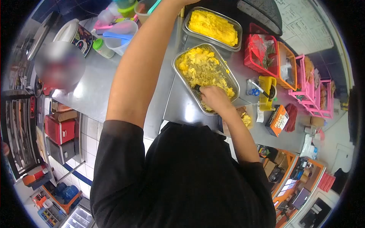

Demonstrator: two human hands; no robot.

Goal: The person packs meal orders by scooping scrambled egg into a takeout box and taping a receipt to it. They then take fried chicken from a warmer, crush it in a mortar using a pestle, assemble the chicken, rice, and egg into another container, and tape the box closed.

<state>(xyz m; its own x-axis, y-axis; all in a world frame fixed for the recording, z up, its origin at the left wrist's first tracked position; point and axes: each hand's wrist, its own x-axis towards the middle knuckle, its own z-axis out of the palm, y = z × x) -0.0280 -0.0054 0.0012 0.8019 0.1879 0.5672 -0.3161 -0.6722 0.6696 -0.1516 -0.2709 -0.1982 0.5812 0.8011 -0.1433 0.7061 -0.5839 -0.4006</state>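
Your left hand [185, 1] is being cut off by the top edge, most of it lying out of sight. Your right hand [215, 97] is covering part of a black handle [197, 87], a round blur [59, 65] is masking something, and the whiteboard [304, 26] is showing writing too small to read.

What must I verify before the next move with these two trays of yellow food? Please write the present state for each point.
1. Right hand gripping the dark handle: ok, closed around it.
2. Tool's working end in good position: cannot tell, it is hidden.
3. Even texture in the near tray: not ok, bright lumps sit beside paler crumbs.
4. Far tray filled: ok, heaped with yellow food.
5. Left hand free: cannot tell, the picture's top edge cuts it off.
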